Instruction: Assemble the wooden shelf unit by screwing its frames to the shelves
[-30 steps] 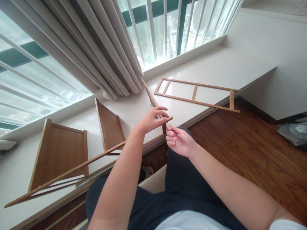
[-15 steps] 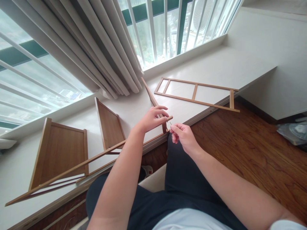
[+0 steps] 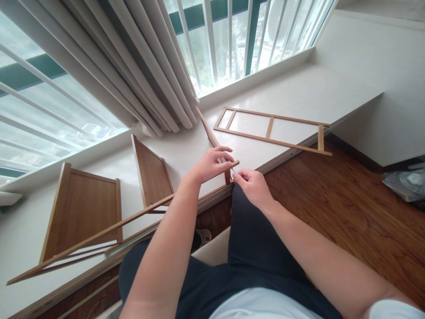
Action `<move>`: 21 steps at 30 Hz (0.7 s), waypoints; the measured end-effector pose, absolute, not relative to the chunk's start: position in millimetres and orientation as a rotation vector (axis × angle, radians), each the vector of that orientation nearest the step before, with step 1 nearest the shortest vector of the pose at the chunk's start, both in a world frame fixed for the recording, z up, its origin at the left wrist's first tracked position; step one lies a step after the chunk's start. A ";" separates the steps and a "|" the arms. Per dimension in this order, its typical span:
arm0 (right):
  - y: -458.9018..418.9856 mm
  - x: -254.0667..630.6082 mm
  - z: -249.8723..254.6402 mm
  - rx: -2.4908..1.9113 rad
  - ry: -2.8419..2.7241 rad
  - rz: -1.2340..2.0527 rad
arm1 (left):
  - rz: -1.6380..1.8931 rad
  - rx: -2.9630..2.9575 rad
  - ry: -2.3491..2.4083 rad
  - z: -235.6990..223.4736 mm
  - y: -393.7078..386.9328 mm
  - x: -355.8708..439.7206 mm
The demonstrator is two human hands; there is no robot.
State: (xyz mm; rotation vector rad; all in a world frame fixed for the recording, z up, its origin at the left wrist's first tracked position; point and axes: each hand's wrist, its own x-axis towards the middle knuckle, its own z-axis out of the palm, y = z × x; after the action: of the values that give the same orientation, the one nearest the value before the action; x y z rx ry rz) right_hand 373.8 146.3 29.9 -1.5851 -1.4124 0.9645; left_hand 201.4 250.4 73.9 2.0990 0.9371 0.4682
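The pale ledge [image 3: 299, 95] spreads beyond both hands; on it the wooden unit [image 3: 151, 177] stands beneath and left of the left hand [image 3: 212, 165], which lies half-curled over its rail end, grip unclear; a ladder-like frame [image 3: 269, 128] lies beyond the right hand [image 3: 253, 186], which pinches a thin metal piece [image 3: 233, 170] near that rail end.
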 end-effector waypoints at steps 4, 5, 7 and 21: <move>147.5 373.5 31.1 -1.581 -1.414 0.977 | 0.455 2.100 0.946 74.3 250.1 201.3; 148.0 373.4 31.2 -1.577 -1.412 0.985 | 0.450 2.101 0.946 74.4 250.2 201.4; 149.0 373.1 31.5 -1.570 -1.408 1.003 | 0.447 2.102 0.943 74.3 250.2 201.5; 157.4 372.8 28.3 -1.506 -1.263 1.280 | 0.457 2.096 0.946 74.6 250.0 202.1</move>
State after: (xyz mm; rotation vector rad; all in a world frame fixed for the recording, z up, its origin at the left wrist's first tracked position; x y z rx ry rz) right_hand 372.8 157.4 28.3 -1.5059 -1.2635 1.2802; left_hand 202.1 250.0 74.6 2.0958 0.9460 0.4573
